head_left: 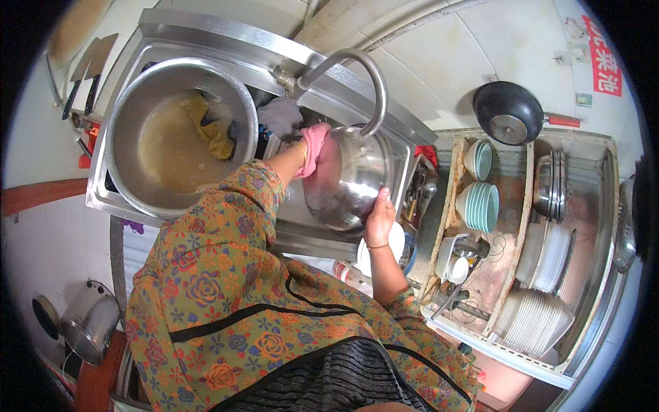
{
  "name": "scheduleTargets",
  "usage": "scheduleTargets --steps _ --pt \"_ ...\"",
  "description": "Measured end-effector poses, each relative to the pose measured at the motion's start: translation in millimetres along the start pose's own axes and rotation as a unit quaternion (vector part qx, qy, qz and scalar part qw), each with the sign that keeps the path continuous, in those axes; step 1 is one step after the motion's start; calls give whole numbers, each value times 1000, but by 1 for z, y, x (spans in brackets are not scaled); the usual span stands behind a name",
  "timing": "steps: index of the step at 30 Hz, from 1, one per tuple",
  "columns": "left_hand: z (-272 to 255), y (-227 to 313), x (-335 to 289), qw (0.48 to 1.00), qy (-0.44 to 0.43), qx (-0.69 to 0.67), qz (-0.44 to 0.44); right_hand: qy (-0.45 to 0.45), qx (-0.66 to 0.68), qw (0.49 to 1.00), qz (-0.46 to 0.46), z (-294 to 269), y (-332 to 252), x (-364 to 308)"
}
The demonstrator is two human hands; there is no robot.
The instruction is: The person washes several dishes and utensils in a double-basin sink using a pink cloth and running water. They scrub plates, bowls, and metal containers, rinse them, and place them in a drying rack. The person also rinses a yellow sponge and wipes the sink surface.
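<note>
A shiny metal bowl (347,185) is tilted over the right-hand sink basin, below the curved faucet (374,82). My right hand (380,218) grips its lower right edge, thumb on the outside. At the bowl's left side, my left hand (310,152) has a pink cloth (316,144) bunched around it and pressed to the metal. Most of the left fingers are hidden by the cloth. To the left stands a large metal basin (113,123) holding cloudy water and a yellowish cloth (209,130). A grey cloth (280,117) lies between basin and bowl.
At the right, a dish rack (528,178) holds pale green bowls (478,206), plates (535,319) and metal dishes. A black wok (506,113) hangs on the wall above it. Knives (89,69) hang at the far left. A metal pot (90,319) sits at the lower left.
</note>
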State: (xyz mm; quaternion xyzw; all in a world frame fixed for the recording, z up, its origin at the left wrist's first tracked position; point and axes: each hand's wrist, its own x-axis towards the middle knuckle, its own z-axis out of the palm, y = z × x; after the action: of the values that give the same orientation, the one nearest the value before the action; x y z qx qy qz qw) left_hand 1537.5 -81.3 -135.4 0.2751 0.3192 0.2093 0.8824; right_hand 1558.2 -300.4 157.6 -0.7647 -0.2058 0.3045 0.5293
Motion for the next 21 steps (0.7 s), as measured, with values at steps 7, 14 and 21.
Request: scheduleTargets --steps 7,14,21 --pt "81 37 -67 964 97 207 132 72 -135 984 -87 36 31 64" --pt "66 -20 -160 810 200 354 423 58 -152 983 -85 80 27 127" --pt "38 -30 -204 751 113 598 258 7 42 999 18 99 10 125"
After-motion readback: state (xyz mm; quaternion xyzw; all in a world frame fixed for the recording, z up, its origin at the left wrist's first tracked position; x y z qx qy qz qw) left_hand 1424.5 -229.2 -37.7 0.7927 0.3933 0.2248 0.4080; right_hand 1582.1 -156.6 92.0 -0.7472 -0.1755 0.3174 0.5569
